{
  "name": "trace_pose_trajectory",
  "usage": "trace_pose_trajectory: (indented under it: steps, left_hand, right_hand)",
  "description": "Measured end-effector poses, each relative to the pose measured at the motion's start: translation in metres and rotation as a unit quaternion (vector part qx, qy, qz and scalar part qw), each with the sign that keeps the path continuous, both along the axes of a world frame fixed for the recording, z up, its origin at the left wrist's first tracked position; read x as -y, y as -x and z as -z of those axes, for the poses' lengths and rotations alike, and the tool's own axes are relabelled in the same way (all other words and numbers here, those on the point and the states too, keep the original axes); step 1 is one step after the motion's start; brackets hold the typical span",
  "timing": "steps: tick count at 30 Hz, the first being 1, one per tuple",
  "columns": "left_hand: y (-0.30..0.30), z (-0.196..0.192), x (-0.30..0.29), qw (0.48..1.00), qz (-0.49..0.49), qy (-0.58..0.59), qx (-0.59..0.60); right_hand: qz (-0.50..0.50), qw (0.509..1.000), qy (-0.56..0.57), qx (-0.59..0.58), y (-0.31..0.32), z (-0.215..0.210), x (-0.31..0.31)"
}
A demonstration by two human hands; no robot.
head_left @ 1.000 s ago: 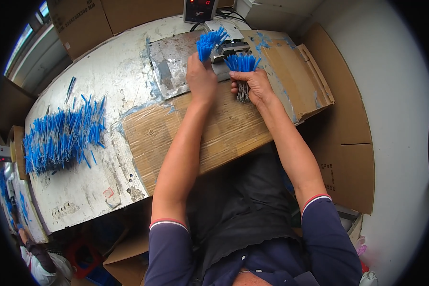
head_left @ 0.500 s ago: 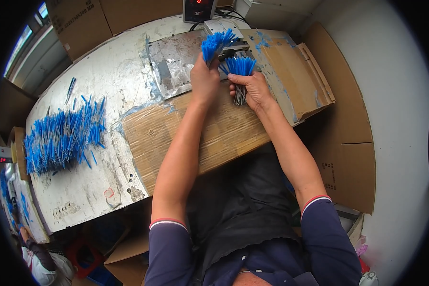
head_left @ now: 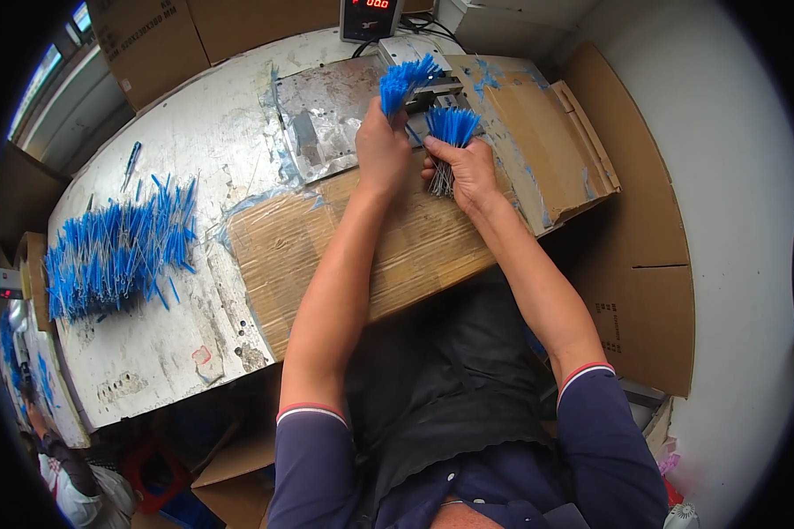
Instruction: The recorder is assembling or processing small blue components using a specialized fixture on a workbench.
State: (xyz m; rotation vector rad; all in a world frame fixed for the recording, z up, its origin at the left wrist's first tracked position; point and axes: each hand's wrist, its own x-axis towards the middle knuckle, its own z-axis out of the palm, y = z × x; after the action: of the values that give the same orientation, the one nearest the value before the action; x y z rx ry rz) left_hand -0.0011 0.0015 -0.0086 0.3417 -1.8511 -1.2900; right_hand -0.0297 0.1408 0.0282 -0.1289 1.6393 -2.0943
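My left hand [head_left: 384, 148] is closed around a bundle of thin wires with blue ends [head_left: 404, 84], the blue tips fanned out above the fist. Beside it, my right hand [head_left: 468, 169] grips a second bundle of blue-ended wires [head_left: 453, 129]. The thumb presses across that bundle, and its bare grey wires stick out below the fingers. One loose blue piece slants between the two hands. Both hands are over the far edge of a brown cardboard sheet [head_left: 326, 242], near a small metal fixture that they partly hide.
A large pile of blue-ended wires [head_left: 119, 251] lies on the worn white table [head_left: 212, 159] at left, with a pen [head_left: 131, 164] behind it. A display box [head_left: 370, 19] stands beyond a metal plate [head_left: 322, 110]. A cardboard box [head_left: 547, 132] sits at right. Another person [head_left: 84, 480] works lower left.
Both hands have shifted slightly to the right with their bundles. The red digits on the display box look different. The other person's arm at lower left has moved a little.
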Motion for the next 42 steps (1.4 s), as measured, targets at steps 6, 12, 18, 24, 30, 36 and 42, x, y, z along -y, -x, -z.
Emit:
trace_pose_trajectory:
  steps: [6,12,18,24,30,36,42]
  left_hand:
    - [0.001,0.004,0.000,1.000,-0.018,0.018,-0.010]
    - [0.000,0.001,0.003,0.995,-0.097,-0.015,-0.014]
    - [-0.005,-0.007,0.005,0.991,-0.095,-0.090,-0.005]
    - [-0.006,-0.007,0.004,0.993,-0.091,-0.074,-0.014]
    - [-0.006,-0.007,0.004,0.993,-0.096,-0.072,-0.022]
    - [-0.005,-0.005,0.004,0.988,-0.151,0.011,-0.015]
    - [-0.004,-0.001,0.003,0.978,-0.192,0.075,0.022]
  right_hand:
    - [-0.016,0.999,-0.014,-0.032,0.001,-0.004,-0.003]
    - [0.107,0.992,-0.031,-0.060,0.029,-0.003,0.002]
    - [0.157,0.983,-0.075,-0.063,0.038,-0.003,0.018]
    - [0.171,0.983,-0.047,-0.056,0.037,0.000,0.019]
    - [0.178,0.982,-0.038,-0.057,0.037,0.001,0.021]
    - [0.181,0.982,-0.038,-0.048,0.039,0.002,0.021]
    - [0.144,0.989,-0.021,-0.013,0.038,-0.001,0.015]
